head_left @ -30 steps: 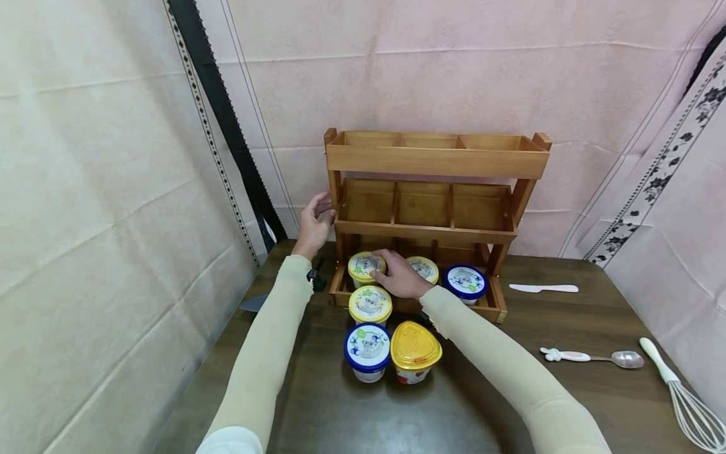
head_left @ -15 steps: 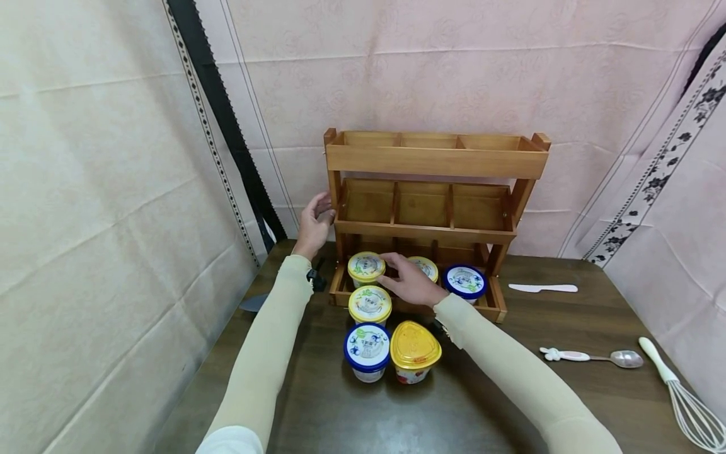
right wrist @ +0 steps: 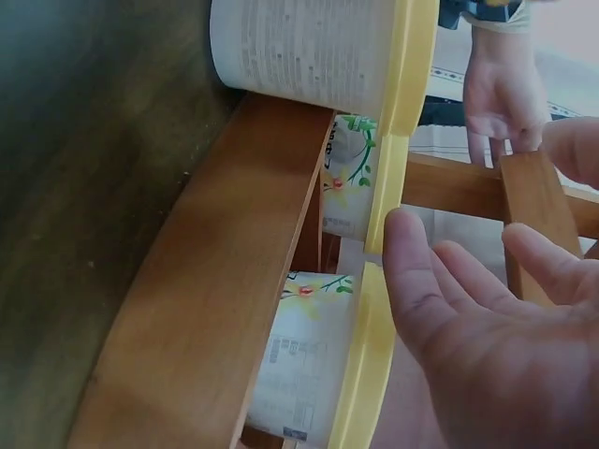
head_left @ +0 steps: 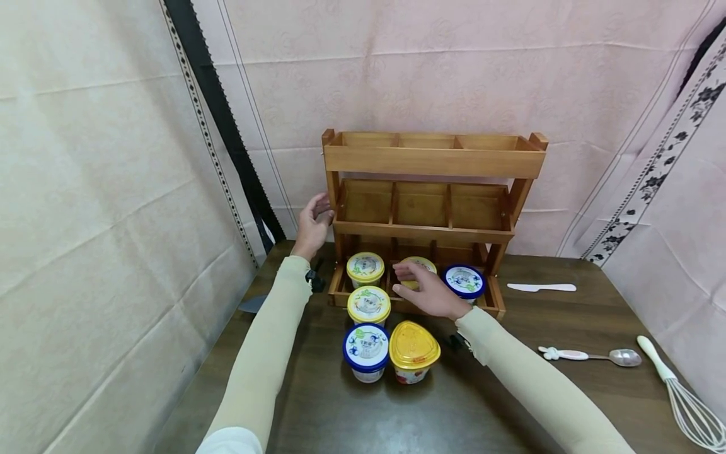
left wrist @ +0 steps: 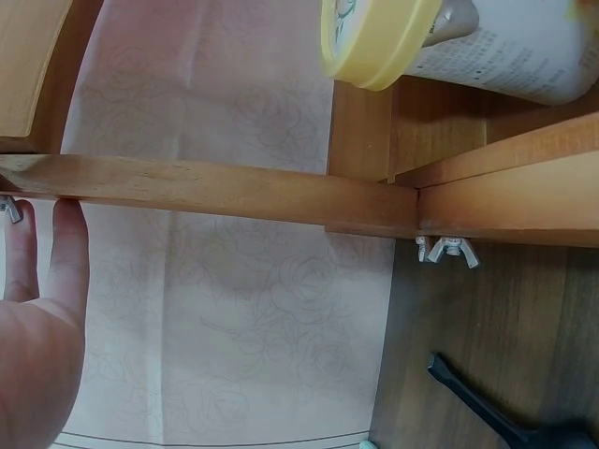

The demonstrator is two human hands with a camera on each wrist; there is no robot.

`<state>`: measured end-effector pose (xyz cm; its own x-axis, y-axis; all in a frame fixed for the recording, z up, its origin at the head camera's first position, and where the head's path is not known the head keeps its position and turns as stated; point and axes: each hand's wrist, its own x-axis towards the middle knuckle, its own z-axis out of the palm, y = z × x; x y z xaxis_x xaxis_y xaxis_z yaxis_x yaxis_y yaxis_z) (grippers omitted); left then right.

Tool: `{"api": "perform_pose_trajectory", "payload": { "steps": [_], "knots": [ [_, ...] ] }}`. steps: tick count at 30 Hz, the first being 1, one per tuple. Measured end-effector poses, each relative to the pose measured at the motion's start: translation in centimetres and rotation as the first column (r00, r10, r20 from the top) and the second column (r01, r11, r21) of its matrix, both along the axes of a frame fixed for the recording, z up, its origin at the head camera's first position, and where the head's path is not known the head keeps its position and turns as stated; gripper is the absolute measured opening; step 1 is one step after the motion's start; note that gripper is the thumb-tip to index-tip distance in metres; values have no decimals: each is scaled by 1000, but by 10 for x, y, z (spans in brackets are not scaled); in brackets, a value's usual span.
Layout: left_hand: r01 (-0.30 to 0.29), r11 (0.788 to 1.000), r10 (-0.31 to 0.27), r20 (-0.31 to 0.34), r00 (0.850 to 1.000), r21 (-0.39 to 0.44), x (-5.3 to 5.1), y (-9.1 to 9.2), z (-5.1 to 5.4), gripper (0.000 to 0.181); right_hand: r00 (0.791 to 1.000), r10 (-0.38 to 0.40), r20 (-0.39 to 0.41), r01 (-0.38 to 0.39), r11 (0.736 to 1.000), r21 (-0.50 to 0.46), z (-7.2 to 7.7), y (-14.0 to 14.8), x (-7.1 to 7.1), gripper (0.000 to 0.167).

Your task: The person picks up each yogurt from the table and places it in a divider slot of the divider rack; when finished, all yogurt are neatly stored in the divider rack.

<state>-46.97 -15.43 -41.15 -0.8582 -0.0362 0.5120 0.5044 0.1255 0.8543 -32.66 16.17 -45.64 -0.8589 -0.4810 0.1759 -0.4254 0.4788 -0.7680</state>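
Observation:
A wooden three-tier rack (head_left: 433, 162) stands on the table. My left hand (head_left: 312, 226) touches its left post with the fingertips; in the left wrist view the fingers (left wrist: 69, 253) look fairly straight against the wood. My right hand (head_left: 433, 294) hovers over the bottom tier with nothing in it, its fingers (right wrist: 412, 271) apart from the tubs in the right wrist view. In that tier sit a yellow-lidded tub (head_left: 365, 268) at left, another yellow-lidded tub (head_left: 425, 262) in the middle, partly hidden by my right hand, and a blue-lidded tub (head_left: 464, 280) at right.
In front of the rack stand a yellow-lidded tub (head_left: 369, 304), a blue-lidded tub (head_left: 366, 348) and a tub with a rounded-triangular yellow lid (head_left: 414, 345). To the right lie a white knife (head_left: 541, 287), a spoon (head_left: 590, 356) and a whisk (head_left: 680, 394). A dark utensil (left wrist: 505, 421) lies at left.
My right hand has come off the left yellow-lidded tub in the bottom tier and moved right, over the middle one. My left hand stays at the rack's post.

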Motion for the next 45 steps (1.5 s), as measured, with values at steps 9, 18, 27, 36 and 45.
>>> {"api": "perform_pose_trajectory", "payload": {
  "steps": [9, 18, 27, 36, 45],
  "knots": [
    [3, 1000, -3, -17, 1000, -10, 4, -4, -5, 50, 999, 42, 12, -42, 999, -12, -5, 11, 29, 50],
    [8, 999, -9, -32, 999, -32, 1, -1, -4, 49, 998, 62, 23, -61, 997, -54, -11, 24, 55, 41],
    [20, 1000, -21, -27, 999, -19, 0, -1, -5, 48, 997, 70, 27, -68, 995, -69, -23, 40, 79, 39],
    [9, 1000, -9, -7, 1000, -12, 0, -3, -3, 49, 991, 133, 26, -130, 987, -98, -37, 48, 92, 51],
    [20, 1000, -21, -15, 1000, -6, 0, -3, -2, 48, 972, 225, 63, -209, 957, -201, -44, 50, 98, 71]
  ]
}}
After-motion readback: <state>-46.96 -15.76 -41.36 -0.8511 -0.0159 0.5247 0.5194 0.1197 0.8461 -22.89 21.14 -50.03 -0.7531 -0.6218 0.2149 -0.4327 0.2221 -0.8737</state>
